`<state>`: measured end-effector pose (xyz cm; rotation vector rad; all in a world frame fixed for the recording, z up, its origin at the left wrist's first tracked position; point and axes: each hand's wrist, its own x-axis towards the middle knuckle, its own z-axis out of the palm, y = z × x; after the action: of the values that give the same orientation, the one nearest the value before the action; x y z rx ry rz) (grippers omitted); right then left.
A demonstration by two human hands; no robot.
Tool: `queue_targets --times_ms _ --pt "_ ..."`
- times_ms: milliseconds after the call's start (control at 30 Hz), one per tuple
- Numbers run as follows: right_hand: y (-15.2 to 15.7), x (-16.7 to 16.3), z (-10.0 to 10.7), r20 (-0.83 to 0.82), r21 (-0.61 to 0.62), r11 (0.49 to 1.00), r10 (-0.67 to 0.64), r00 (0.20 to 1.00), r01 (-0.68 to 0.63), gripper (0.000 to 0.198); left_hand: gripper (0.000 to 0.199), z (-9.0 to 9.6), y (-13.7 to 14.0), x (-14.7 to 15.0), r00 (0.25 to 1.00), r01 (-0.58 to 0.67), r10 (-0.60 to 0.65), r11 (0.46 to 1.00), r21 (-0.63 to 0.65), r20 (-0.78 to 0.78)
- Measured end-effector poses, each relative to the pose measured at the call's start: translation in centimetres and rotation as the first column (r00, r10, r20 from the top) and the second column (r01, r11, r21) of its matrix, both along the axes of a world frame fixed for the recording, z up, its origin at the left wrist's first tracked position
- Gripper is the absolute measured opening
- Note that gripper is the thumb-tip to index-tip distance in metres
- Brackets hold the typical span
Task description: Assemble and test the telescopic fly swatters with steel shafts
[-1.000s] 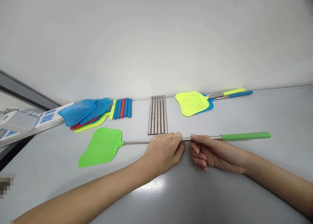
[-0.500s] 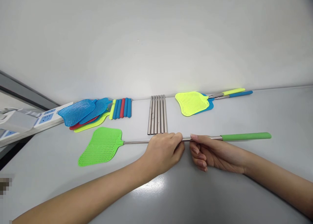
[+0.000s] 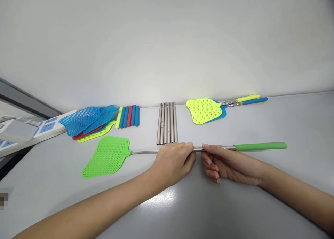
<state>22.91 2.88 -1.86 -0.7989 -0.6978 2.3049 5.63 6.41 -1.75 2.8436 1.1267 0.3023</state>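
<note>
Green fly swatter lies left to right across the middle of the table, mesh head left, green handle right; whether it rests on the surface or is held just above, cannot tell; left hand has its fingers wrapped around the metal shaft; right hand, palm up, pinches the shaft between thumb and fingers, the others curled loosely below; gap between hands is narrow.

Technique, judged: keep both grips in line with the shaft and apply force along it, since sideways load could bend the thin rod; firm left grip looks suitable, right pinch lighter and likelier to slip.

Markings: no brand or lettering legible on swatter or on metal tubes just beyond; power strip, far left, too small to read.
</note>
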Motion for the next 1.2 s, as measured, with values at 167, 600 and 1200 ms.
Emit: queue_targets --times_ms 167,600,1200 --pt "-0.02 -0.10 0.06 0.009 0.004 1.000 -0.003 1.000 0.003 0.040 0.018 -0.04 -0.02 -0.03 1.000 0.002 -0.002 1.000 -0.007 -0.002" --pt "-0.14 -0.15 -0.10 0.017 0.010 1.000 -0.020 1.000 0.020 0.043 0.017 -0.04 -0.01 -0.11 1.000 0.031 -0.031 0.999 -0.007 -0.006" --pt "-0.17 -0.18 -0.03 0.007 0.016 0.999 -0.028 1.000 0.028 0.042 0.015 -0.04 -0.28 -0.03 0.999 0.038 -0.038 0.999 0.015 -0.008"
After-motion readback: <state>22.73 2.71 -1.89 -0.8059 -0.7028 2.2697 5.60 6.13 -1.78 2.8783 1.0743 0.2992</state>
